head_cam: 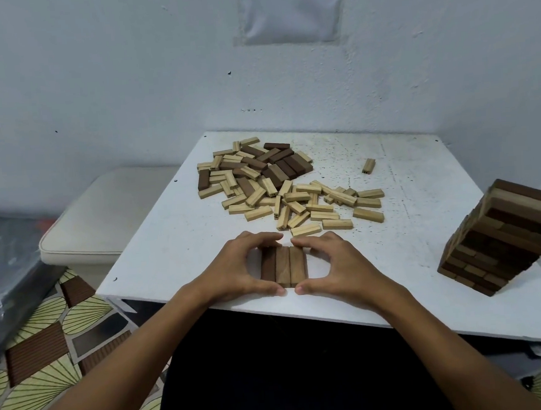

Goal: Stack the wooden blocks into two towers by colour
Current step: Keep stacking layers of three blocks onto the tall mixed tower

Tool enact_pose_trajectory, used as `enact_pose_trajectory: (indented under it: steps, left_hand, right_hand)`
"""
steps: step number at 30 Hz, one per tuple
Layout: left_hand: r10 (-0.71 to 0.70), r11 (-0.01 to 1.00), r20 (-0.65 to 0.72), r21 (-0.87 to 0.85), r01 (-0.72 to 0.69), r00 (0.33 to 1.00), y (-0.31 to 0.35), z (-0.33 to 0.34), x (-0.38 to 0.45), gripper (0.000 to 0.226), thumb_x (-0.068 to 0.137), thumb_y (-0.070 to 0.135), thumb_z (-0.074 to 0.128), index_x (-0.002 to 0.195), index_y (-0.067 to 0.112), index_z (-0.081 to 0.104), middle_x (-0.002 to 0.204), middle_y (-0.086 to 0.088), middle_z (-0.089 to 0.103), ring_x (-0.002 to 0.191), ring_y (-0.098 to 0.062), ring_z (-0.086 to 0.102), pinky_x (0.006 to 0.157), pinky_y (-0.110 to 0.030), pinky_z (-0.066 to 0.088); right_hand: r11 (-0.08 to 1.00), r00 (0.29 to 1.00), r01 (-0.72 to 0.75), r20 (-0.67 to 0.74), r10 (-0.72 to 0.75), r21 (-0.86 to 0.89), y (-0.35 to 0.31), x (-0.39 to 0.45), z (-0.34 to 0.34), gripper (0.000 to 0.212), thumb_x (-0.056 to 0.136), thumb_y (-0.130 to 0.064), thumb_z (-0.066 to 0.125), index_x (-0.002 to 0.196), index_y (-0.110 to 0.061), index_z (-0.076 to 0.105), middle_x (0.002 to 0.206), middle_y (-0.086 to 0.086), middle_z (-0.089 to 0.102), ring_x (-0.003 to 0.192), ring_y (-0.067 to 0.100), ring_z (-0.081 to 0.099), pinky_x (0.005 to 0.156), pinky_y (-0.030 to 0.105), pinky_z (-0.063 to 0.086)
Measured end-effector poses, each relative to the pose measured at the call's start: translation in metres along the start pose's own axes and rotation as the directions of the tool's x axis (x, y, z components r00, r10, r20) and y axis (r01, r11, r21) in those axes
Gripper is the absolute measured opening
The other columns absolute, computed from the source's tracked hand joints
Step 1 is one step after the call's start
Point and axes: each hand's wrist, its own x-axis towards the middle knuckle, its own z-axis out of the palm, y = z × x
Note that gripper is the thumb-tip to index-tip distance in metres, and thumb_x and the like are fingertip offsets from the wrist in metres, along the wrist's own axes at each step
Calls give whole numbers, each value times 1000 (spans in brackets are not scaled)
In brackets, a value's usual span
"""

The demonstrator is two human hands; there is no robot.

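- Three brown blocks (283, 266) lie flat side by side near the front edge of the white table (175, 240), touching each other; the left one is the darkest
- Our left hand (235, 266) curls round the left side of the row, with fingers on the far ends and the thumb at the near end
- Our right hand (332, 263) does the same on the right side, so both hands hold the row between them
- Behind our hands is a big messy pile of blocks (281, 188), pale ones at the front and right, dark ones mixed in at the back
- One pale block (368, 166) lies alone, well apart to the right of the pile
- A tall tower of dark blocks (502, 240) stands at the right edge of the table, with a pale strip near its top
- A cream cushion (103, 216) sits to the left of the table, by the white wall (93, 73)
- The floor (42, 355) has a leaf pattern
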Motion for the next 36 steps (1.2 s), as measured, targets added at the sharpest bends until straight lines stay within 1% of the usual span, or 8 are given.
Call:
enact_pose_trajectory:
  steps: [6,11,15,20,27,30,34,36]
  left_hand:
    - [-2,1000,1,16,2,1000,-1,2,1,83,56,54,85,129,48,45,123,13,56,112,10,47,85,-1,34]
    - [19,1000,14,14,-19,1000,-3,-4,0,87,58,48,89,133,43,46,125,24,52,113,17,43,85,0,35]
    - [-3,1000,14,30,2,1000,-1,-5,-2,85,54,58,82,128,52,42,121,32,45,114,17,38,90,-7,32]
    - [3,999,18,37,-4,1000,-3,-2,1,88,51,69,79,130,55,42,125,19,51,118,3,46,104,-25,38]
    - [38,999,-14,5,-38,999,-1,0,5,83,49,64,81,123,56,44,120,20,54,115,1,53,105,-37,42]
    - [75,997,-11,-7,-75,997,8,-3,9,84,48,59,83,123,52,46,120,19,56,114,4,54,101,-29,41]
    - [164,986,-20,-27,-164,986,35,-18,24,86,48,52,85,126,36,53,121,10,62,112,5,57,88,-4,37]
    - [224,974,-19,-24,-224,974,54,-29,36,90,48,51,86,129,27,55,120,9,63,114,3,57,89,-7,38]
  right_hand:
    - [1000,1000,-4,-3,4,-30,1,-1,1,81,66,-45,84,136,-50,43,113,-11,45,110,8,49,92,27,42]
    - [1000,1000,0,17,0,2,-1,-4,-2,84,68,-43,84,138,-51,39,123,-12,42,114,6,45,93,26,37]
    - [999,1000,12,25,-11,-50,-2,-5,-1,87,68,-45,83,141,-50,35,124,-14,38,115,4,38,100,29,37]
    - [998,999,11,40,-8,-68,-4,0,4,94,66,-48,83,144,-49,31,130,-9,39,122,8,39,100,30,38]
    - [999,1000,21,20,-20,-31,-8,4,8,91,64,-45,83,142,-45,35,128,-6,44,122,12,45,105,37,43]
    - [999,1000,21,-2,-21,-31,-12,3,2,87,62,-42,84,137,-46,38,124,-6,45,119,13,47,101,36,45]
    - [997,993,63,-101,-67,-43,-27,-3,-28,82,63,-37,84,133,-43,42,125,-3,49,116,11,49,98,36,46]
    - [995,985,76,-151,-85,-64,-38,-8,-50,81,64,-35,85,134,-38,44,125,-2,52,116,9,47,96,33,45]
